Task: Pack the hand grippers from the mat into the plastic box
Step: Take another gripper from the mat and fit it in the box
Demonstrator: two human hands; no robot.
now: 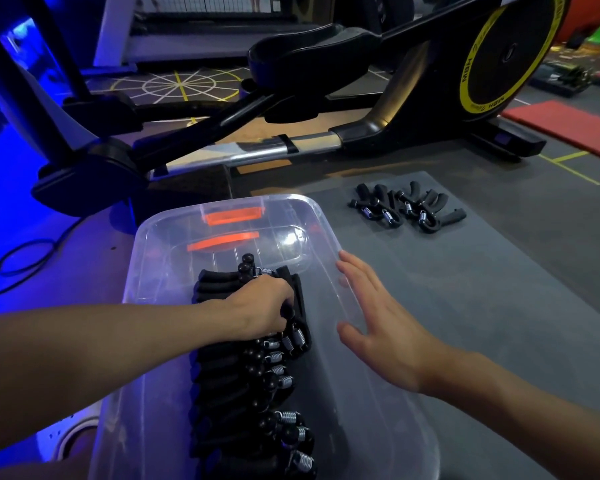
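Note:
A clear plastic box with orange latches sits in front of me. A long row of black hand grippers with steel springs lies packed inside it. My left hand reaches into the box, its fingers curled round a gripper at the far end of the row. My right hand rests flat with straight fingers on the box's right rim. Several more hand grippers lie in a small pile on the grey mat, far right of the box.
An elliptical trainer with a yellow-ringed flywheel stands just behind the box and mat. A red mat lies at the far right. A black cable loops on the floor at the left.

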